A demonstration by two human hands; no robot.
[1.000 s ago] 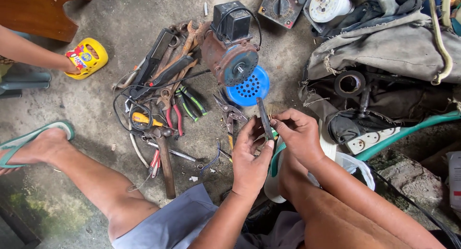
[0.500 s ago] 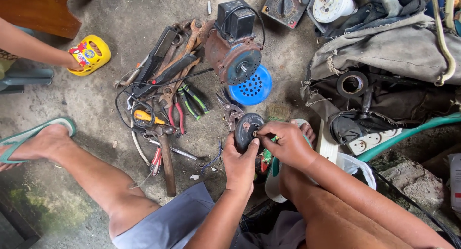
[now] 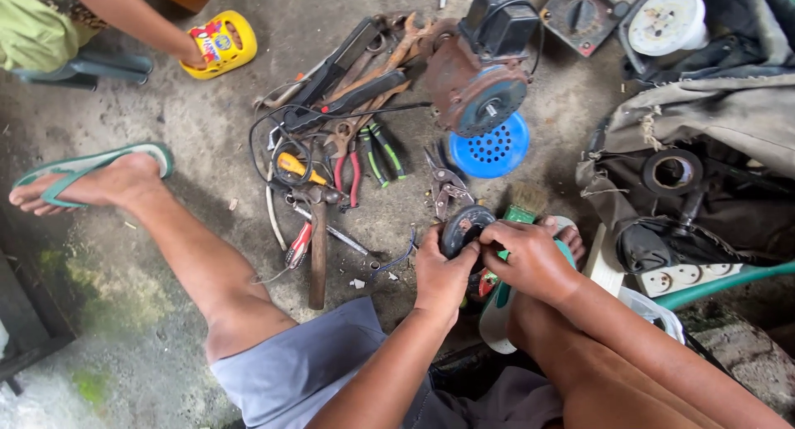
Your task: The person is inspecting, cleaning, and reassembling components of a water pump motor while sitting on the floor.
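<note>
A person seated on a concrete floor (image 3: 166, 89) works on a small round black part (image 3: 465, 228), holding it low between the knees, just near of a spread of hand tools. The step in hand looks like fitting or turning something on the face of that disc-shaped piece. The next move, by the look of it, calls for a firm grip from one hand while the other works the centre.

The left hand (image 3: 440, 273) is curled shut around the near-left edge of the part, thumb on its rim. The right hand (image 3: 530, 259) closes over it from the right, fingers bent and pressed on the top; what its fingertips pinch, if anything, cannot be told. Both hands are together, touching the same piece.

A green-handled brush (image 3: 520, 207) lies just far of the right hand. Further off sits a rusty electric motor (image 3: 476, 81) with a black box on top, and a blue perforated cover (image 3: 494, 150) beside it. To the left lie pliers with red handles (image 3: 346, 171), a hammer (image 3: 318, 247) and a yellow-handled screwdriver (image 3: 294, 166). At the far left, another person's hand (image 3: 192, 56) rests on a yellow toy (image 3: 222, 41). A dusty bag (image 3: 712, 139) lies at the right.
</note>
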